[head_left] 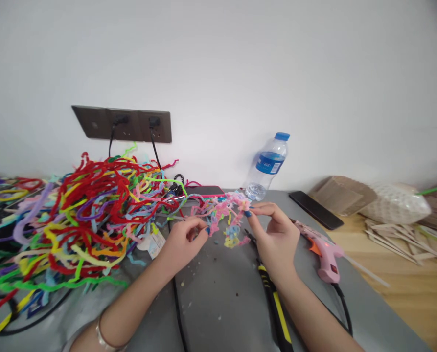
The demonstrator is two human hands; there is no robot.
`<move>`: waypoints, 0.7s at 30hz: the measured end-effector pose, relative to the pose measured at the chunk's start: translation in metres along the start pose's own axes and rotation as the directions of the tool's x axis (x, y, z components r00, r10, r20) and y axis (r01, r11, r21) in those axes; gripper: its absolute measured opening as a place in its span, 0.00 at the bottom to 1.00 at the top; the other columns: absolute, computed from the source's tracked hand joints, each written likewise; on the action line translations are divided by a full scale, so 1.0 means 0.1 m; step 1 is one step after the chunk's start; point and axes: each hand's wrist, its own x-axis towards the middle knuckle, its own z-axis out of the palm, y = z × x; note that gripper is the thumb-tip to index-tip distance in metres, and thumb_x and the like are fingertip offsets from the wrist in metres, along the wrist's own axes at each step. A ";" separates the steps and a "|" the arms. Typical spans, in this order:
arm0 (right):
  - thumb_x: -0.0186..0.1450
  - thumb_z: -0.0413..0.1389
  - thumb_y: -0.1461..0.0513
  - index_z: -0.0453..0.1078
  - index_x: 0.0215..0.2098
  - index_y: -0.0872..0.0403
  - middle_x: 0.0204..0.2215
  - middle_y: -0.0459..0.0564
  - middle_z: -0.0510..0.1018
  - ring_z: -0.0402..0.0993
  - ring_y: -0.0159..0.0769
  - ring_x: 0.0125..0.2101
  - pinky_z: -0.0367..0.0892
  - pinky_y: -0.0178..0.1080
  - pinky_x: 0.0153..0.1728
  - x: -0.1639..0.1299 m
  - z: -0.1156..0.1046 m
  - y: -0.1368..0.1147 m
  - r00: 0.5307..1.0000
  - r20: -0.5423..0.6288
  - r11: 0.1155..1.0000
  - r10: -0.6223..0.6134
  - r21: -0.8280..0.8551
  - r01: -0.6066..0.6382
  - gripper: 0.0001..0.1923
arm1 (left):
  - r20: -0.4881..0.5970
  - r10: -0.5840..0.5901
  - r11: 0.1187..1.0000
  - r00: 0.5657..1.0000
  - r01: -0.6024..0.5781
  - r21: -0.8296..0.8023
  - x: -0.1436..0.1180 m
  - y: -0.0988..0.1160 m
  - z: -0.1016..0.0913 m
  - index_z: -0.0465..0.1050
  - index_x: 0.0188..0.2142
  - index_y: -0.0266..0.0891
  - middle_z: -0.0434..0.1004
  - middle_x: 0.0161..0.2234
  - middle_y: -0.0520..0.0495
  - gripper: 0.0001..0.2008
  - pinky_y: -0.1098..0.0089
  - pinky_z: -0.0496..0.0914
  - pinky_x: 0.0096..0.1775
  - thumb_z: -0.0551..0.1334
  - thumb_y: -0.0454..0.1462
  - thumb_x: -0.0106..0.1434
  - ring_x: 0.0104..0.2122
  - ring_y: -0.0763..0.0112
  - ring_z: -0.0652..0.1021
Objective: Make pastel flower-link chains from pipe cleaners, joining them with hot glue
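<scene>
My right hand pinches a small pink pipe-cleaner flower between thumb and forefinger. Lower and to the left, my left hand has thumb and forefinger closed at the edge of another pink pipe-cleaner flower. Both belong to or overlap a loose cluster of small pastel flowers; how they are joined cannot be made out. Beneath the cluster hang a blue flower and a yellow flower.
A tangled heap of coloured pipe cleaners fills the left side. A water bottle leans on the wall. Right of my right hand lie a pink glue gun and a phone. A black-and-yellow tool lies beside my right forearm.
</scene>
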 end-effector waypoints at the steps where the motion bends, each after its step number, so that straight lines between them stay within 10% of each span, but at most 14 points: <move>1: 0.61 0.62 0.65 0.73 0.30 0.51 0.29 0.47 0.78 0.73 0.40 0.34 0.64 0.46 0.41 0.00 0.00 0.00 1.000 0.004 1.000 0.000 -0.001 0.000 0.03 | 0.006 0.000 1.000 1.000 0.000 -0.001 0.00 0.00 0.00 0.67 0.25 0.38 0.62 0.22 0.54 0.08 0.73 0.57 0.27 0.56 0.40 0.57 0.23 0.74 0.63; 13: 0.61 0.62 0.62 0.72 0.29 0.51 0.28 0.47 0.77 0.73 0.39 0.34 0.65 0.44 0.40 0.03 0.01 -0.03 0.996 -0.068 0.999 0.053 -0.008 -0.054 0.04 | 0.112 0.056 0.998 0.992 -0.053 -0.028 -0.01 -0.02 0.04 0.75 0.25 0.38 0.71 0.22 0.53 0.05 0.74 0.59 0.28 0.63 0.37 0.54 0.23 0.75 0.65; 21: 0.61 0.63 0.59 0.73 0.29 0.53 0.26 0.46 0.76 0.71 0.37 0.31 0.65 0.41 0.37 0.09 -0.04 0.07 0.973 -0.156 0.986 0.168 0.022 -0.166 0.06 | -0.168 0.044 0.997 0.985 -0.055 -0.061 0.00 -0.02 -0.08 0.60 0.21 0.40 0.57 0.19 0.56 0.16 0.73 0.55 0.25 0.55 0.42 0.64 0.21 0.75 0.60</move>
